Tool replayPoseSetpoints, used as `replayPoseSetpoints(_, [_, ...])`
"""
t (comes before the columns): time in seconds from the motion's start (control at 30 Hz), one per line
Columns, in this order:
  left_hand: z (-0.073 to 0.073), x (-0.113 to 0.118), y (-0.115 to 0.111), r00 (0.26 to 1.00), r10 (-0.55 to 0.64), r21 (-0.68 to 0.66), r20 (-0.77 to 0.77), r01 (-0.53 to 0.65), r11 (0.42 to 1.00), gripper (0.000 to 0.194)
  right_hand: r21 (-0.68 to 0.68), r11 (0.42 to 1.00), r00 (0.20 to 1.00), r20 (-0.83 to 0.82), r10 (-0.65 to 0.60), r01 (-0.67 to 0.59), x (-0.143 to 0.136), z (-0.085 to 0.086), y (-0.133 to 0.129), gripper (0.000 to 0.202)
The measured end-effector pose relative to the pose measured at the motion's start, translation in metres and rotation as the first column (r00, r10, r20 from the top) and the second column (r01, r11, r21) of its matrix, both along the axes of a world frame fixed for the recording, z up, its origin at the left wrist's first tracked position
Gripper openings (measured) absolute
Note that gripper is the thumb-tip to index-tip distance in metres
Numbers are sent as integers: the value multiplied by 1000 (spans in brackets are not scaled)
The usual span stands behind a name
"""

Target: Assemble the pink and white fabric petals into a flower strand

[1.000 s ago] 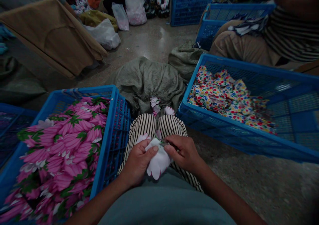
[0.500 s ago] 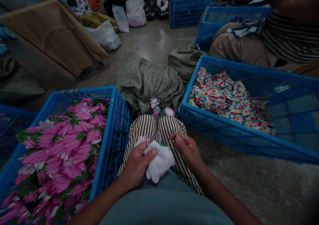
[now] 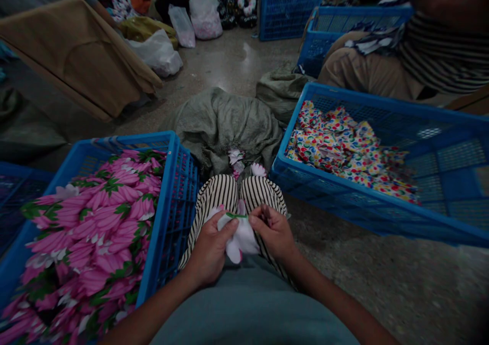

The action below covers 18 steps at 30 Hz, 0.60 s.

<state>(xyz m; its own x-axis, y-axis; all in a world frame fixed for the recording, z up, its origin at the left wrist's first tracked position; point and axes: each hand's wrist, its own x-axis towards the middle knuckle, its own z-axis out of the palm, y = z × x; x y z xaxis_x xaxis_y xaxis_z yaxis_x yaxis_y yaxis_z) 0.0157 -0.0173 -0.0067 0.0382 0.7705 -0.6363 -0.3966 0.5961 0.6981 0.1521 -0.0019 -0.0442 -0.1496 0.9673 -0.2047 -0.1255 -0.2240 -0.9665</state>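
Observation:
Over my lap, a white fabric flower piece (image 3: 244, 238) with petal-shaped lower edges and a green strip along its top hangs between my hands. My left hand (image 3: 210, 245) is closed on its left side, thumb on top. At the upper right corner, my right hand (image 3: 273, 230) pinches the cloth, with its other fingers curled. Whether it also holds something small such as a needle cannot be made out. More pale pink petal pieces (image 3: 214, 212) lie on my striped trousers, partly hidden by my left hand.
Left of me stands a blue crate (image 3: 170, 182) filled with pink and green fabric flowers. To the right, another blue crate (image 3: 382, 103) holds colourful printed cloth. A grey-green sack (image 3: 225, 121) lies past my knees. A person in a striped top (image 3: 446, 54) sits at the right.
My right hand has moved left and down to the fabric flower piece and now grips its top right corner. The piece has folded and turned slightly; my left hand keeps its hold.

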Motion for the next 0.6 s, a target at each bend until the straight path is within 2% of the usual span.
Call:
replayPoseSetpoints(0.07, [-1,2,1,998,62,-18,-7,-62,998,23,37,998,998,35,-61,60,4,-3,0,19])
replayPoseSetpoints(0.1, [-1,2,2,997,72,-21,-9,-72,997,24,61,997,997,51,-51,48,7,-5,0,18])
replayPoseSetpoints(0.23, [0,3,2,998,64,2,3,-64,998,23,151,977,985,104,136,-151,16,-10,-2,26])
replayPoseSetpoints(0.33, [1,3,0,997,77,-5,27,-77,997,25,182,956,969,130,208,-230,16,-9,-1,29])
replayPoseSetpoints(0.6, [-1,3,-1,997,59,13,52,-59,998,19,211,941,961,137,239,-264,10,-3,0,32])
